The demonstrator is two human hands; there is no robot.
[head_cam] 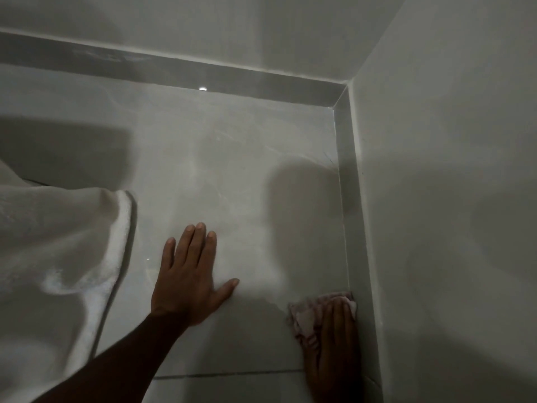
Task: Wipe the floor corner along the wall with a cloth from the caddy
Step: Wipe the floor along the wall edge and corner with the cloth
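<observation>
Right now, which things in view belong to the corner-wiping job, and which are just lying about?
In use:
- pink cloth under the right hand, against the skirting
- left hand, flat on the floor tile

Lying about:
- white towel at left

Head view, looking steeply down, close over floor corner [334, 112]

Surface finishes: floor corner, wall and fabrics

The floor [232, 175] is smooth, glossy tile with faint marble-like veining and a light reflection; the skirting [347, 199] is a darker, equally glossy tile strip. The wall [450, 141] is matt and plain, like paint or plaster. The cloth [308, 315] is thin, crumpled pinkish fabric. The white towel [58, 242] is thick, looped terry.
</observation>
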